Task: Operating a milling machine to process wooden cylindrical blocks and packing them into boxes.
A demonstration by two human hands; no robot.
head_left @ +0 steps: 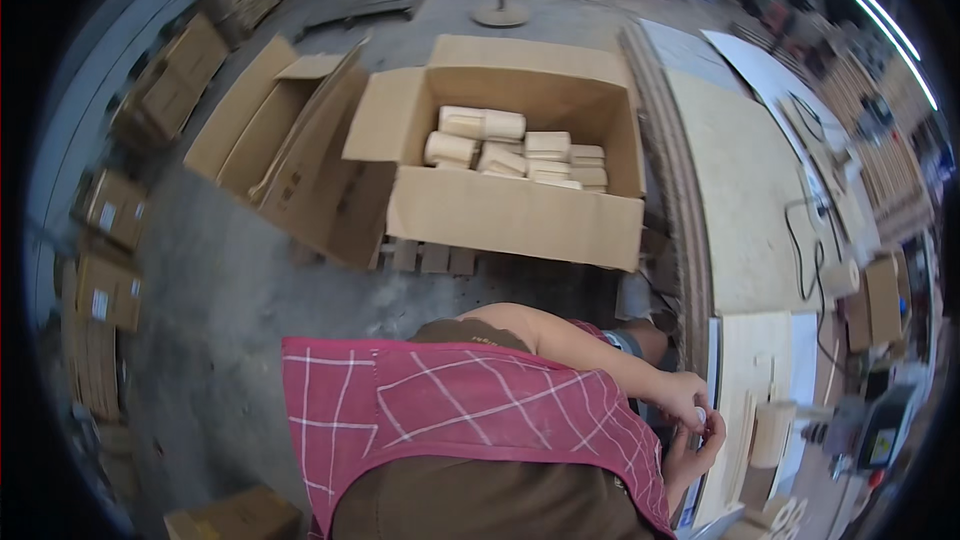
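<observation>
At the near edge of the workbench on the right, my left hand (683, 396) and my right hand (697, 448) meet, fingertips drawn together. Between them shows a small white round thing (700, 415), too small to name. Just right of my hands, a pale wooden cylinder (772, 435) sits by a machine's round holder (815, 433). Under it lies a light wooden board (735, 418). My left forearm (610, 365) reaches across in front of a red checked apron (480, 400).
An open cardboard box (515, 215) holds several pale wood blocks (483, 123). Left of it leans another open carton (310, 170). Closed cartons (110, 290) line the left side. A machine with a screen (885, 445) and a black cable (820, 270) are on the bench side.
</observation>
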